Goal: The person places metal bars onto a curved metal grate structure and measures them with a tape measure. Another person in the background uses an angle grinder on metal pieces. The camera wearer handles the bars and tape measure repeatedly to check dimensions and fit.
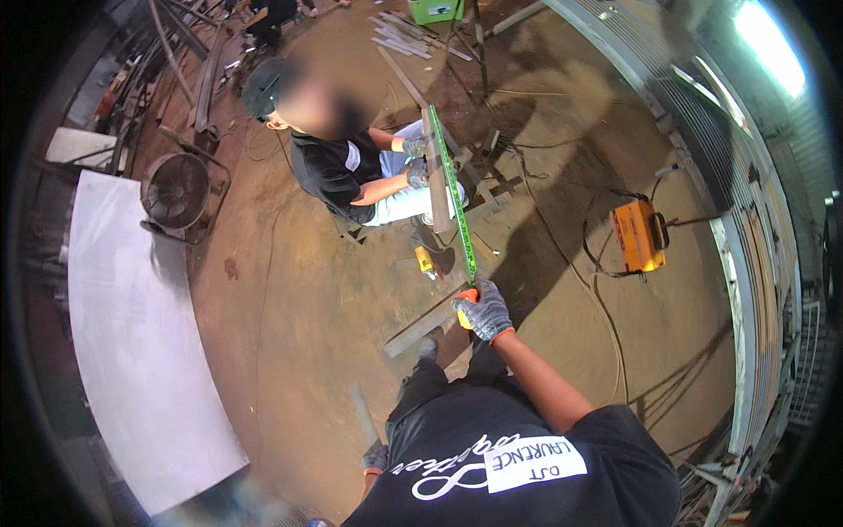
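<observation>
My right hand (pixel 488 309), in a grey glove with an orange cuff, is closed around an orange and yellow tape measure (pixel 465 307). The green tape blade (pixel 458 198) runs out from it, away from me. Its far part lies alongside a metal bar (pixel 439 198) that a seated co-worker grips with two gloved hands (pixel 418 174). Low at my left side, my left hand (pixel 376 456), also gloved, appears closed on the near end of a narrow grey metal bar (pixel 363 413); its fingers are partly hidden. Near my feet lies a grey metal tube (pixel 426 322).
A yellow and black tool (pixel 426 261) lies on the floor by the co-worker. An orange power unit (pixel 638 234) with cables stands at right. At left are a drum-shaped fan (pixel 175 191) and a large white sheet (pixel 140 351). Loose metal strips (pixel 404 37) lie at the back.
</observation>
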`<state>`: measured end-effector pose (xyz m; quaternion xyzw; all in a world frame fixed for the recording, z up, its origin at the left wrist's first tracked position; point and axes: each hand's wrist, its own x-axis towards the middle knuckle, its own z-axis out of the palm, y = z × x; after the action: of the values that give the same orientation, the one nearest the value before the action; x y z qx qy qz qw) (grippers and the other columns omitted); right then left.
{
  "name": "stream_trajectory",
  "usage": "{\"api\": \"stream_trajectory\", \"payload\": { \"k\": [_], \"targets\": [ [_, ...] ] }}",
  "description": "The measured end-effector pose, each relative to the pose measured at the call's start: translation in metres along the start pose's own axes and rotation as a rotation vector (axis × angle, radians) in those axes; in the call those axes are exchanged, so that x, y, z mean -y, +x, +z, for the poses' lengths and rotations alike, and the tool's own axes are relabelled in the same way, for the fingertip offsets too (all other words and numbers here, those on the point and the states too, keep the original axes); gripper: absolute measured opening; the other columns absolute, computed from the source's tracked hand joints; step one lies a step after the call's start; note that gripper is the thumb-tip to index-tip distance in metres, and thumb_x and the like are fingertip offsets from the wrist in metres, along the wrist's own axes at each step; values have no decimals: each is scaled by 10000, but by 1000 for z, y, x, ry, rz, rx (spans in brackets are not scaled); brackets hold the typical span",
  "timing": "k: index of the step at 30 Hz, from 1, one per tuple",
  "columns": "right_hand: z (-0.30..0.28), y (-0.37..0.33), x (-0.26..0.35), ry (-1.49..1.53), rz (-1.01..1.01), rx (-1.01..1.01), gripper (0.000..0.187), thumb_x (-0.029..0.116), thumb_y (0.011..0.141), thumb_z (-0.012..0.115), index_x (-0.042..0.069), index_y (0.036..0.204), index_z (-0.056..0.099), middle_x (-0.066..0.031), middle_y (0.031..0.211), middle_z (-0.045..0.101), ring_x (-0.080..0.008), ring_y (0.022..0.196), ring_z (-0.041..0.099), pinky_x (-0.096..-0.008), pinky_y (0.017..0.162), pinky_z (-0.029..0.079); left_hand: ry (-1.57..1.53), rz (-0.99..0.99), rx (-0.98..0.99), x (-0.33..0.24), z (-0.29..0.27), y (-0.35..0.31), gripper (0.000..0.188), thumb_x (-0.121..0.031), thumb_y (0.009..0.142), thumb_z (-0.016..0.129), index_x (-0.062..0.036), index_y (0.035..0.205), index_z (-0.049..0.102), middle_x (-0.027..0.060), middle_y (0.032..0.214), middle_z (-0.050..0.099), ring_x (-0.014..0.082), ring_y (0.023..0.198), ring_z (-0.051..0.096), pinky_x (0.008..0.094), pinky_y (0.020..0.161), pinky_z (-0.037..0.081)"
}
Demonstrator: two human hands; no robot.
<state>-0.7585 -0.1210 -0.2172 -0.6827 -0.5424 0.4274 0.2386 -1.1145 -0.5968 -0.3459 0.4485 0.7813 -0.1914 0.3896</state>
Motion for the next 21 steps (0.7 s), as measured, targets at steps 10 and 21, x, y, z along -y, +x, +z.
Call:
{"api": "stream_trajectory", "payload": {
  "k": [10,21],
  "targets": [
    [51,-22,-7,33,6,-132,860,427,744,841,-80,1368,538,-301,1294,604,-418,1206,603,-434,1051,471,-617,-322,14,40,-147,50,403,-144,657,816,-103,1041,702,105,889,675,263,779,650,391,713,556],
    [64,-1,49,15,50,-113,765,428,759,820,-85,1279,592,-303,1119,666,-432,1056,651,-457,935,515,-802,-337,-3,54,-146,43,319,-102,728,731,-75,1044,692,96,708,595,240,600,589,438,542,496]
  ]
}}
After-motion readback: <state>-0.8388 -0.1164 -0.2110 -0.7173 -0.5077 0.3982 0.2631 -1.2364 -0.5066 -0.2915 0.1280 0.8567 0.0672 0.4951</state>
